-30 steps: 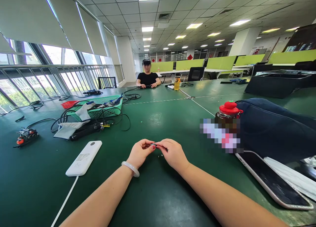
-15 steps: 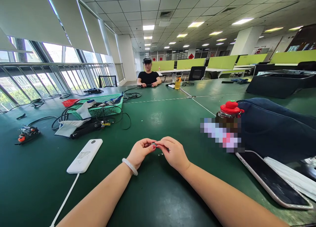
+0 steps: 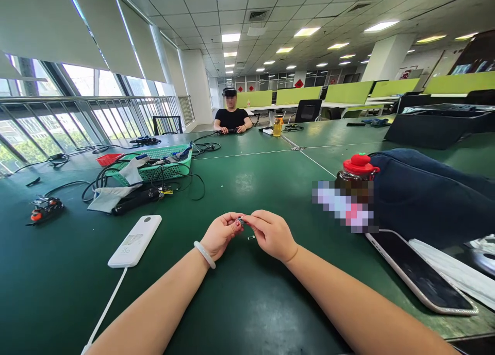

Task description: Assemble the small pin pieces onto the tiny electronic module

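Note:
My left hand (image 3: 220, 234) and my right hand (image 3: 271, 235) meet just above the green table (image 3: 247, 303), fingertips pinched together. Between them sits a small dark metal part (image 3: 240, 221), too small to name, gripped by both hands. A tiny pale piece (image 3: 251, 237) lies on the table right under the hands. A pale bangle (image 3: 204, 254) circles my left wrist.
A white power bank (image 3: 134, 241) with its cable lies to the left. Farther left are a green basket (image 3: 154, 164), cables, a cloth and a small red-black tool (image 3: 42, 210). To the right stand a red-capped jar (image 3: 358, 182), a dark bag (image 3: 433, 190) and a phone (image 3: 415, 272). Another person (image 3: 231, 119) sits at the far end.
The hands have stayed pinched together on the small part, shifting only slightly upward in view as the head moved. The tiny piece under them shows more plainly.

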### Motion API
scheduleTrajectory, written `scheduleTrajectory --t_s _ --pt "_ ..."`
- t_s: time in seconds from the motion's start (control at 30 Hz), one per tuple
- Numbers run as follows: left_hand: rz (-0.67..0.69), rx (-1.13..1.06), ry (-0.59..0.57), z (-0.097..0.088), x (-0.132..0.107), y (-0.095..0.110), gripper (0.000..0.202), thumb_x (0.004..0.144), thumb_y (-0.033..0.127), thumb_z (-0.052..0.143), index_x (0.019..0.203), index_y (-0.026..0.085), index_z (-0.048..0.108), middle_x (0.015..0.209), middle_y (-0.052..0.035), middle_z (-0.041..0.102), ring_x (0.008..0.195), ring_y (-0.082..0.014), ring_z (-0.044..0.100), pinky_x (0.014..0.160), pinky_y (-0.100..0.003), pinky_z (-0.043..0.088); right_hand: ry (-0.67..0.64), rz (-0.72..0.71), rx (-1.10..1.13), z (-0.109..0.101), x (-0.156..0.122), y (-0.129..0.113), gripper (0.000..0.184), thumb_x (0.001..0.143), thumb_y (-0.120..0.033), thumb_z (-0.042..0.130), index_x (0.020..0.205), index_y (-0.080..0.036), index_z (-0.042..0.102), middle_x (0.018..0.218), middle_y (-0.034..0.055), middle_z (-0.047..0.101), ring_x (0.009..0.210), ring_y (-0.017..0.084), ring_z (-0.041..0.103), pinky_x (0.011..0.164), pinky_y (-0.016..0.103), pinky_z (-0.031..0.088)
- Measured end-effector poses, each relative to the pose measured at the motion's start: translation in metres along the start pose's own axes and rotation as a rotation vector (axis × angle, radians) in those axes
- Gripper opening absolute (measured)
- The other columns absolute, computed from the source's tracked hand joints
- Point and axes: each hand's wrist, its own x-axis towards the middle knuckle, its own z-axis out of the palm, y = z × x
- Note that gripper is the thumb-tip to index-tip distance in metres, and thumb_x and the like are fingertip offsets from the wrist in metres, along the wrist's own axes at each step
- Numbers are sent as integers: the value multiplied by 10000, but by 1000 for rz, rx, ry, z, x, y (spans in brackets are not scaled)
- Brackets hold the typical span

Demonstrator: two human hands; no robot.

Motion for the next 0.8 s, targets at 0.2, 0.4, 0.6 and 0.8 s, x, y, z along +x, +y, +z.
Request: scheduleTrajectory --t_s 0.2,0.4,0.6,0.8 --pt "-6 82 119 -6 4 0 354 549 263 764 849 124 639 748 -33 643 612 -77 535 617 -215 410 -237 274 19 -5 6 9 427 868 -224 367 1295 -243 361 855 18 605 743 130 555 712 257 437" --pt "-17 124 162 -10 9 -3 386 550 292 758 872 119 633 786 -53 655 597 -77 533 596 -214 413 -519 383 -13 -2 4 18 221 728 -319 602 923 -214 610 860 30 585 734 146 546 652 251 403" --pt "-41 238 155 -12 11 -5 398 587 334 729 903 114 630 845 -80 665 615 -83 538 629 -226 435 -625 383 5 6 2 18 78 726 -253 605 784 -202 609 775 2 562 672 108 498 584 212 339" --pt "-44 378 70 -16 13 -9 382 605 317 720 917 117 628 862 -87 669 680 -110 567 698 -259 450 -678 275 78 6 2 23 82 733 -150 548 769 -204 598 735 -19 547 658 91 471 575 196 316"
